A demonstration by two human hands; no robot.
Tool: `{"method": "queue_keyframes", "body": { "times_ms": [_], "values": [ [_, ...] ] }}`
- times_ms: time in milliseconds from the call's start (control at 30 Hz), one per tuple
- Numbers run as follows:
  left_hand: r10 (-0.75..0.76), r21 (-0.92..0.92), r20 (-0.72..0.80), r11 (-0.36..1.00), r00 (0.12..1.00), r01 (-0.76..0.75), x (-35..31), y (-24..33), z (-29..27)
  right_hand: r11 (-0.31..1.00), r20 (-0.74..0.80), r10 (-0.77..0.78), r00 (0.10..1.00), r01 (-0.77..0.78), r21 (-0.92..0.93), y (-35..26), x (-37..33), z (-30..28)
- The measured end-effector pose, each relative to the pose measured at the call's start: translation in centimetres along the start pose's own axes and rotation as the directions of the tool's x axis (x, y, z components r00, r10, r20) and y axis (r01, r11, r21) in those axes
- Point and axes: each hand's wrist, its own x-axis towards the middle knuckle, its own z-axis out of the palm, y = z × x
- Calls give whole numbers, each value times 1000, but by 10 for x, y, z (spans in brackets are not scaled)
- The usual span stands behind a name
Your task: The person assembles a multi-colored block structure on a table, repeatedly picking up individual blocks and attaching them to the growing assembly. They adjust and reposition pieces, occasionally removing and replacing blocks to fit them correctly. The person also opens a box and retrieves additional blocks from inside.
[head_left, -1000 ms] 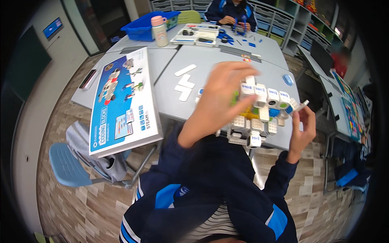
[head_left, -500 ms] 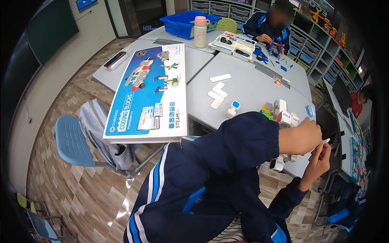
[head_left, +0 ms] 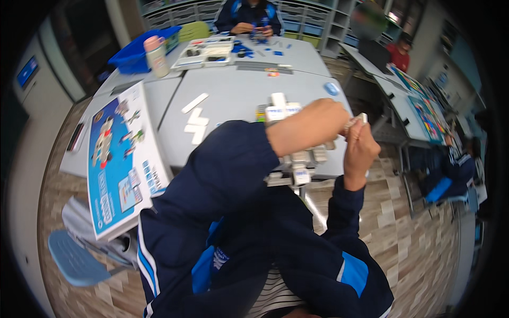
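Observation:
My left arm reaches across to the right, and my left hand is curled closed, its fingertips turned out of sight against the fingers of the other hand. With raised fingertips my right hand pinches a small white piece; blur hides its exact shape. Partly covered by my left forearm, a build of white blocks sits at the table's near edge. Several flat white plates lie on the table left of it. A yellow-green block shows at the build's left side.
A large kit box leans over the table's left edge, near a blue chair. Farther back stand a blue bin, a bottle and a parts tray. A person handles blue parts across the table. A blue oval object lies at right.
My view has swung to the right, so the table and box appear farther left. Both hands stay together at the small white piece, raised beside the block build.

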Motion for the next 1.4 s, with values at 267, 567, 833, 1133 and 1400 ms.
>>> {"method": "queue_keyframes", "body": {
  "times_ms": [267,567,833,1133,1400],
  "values": [
    [-116,-14,141,993,983,120,4,14,-25,507,408,561,720,-689,518,50,-14,12],
    [-524,-306,-235,839,819,449,-94,-91,-93,770,692,413,592,-633,82,110,-81,76],
    [-862,239,-456,120,220,964,-250,-201,-20,928,448,254,857,-347,137,107,-92,90],
    [-732,237,-554,316,396,918,-293,-254,-2,789,365,427,827,-538,297,86,-83,59],
    [-650,-118,-718,464,247,878,-249,-198,-32,684,247,440,863,-501,530,37,-42,7]
  ]
}}
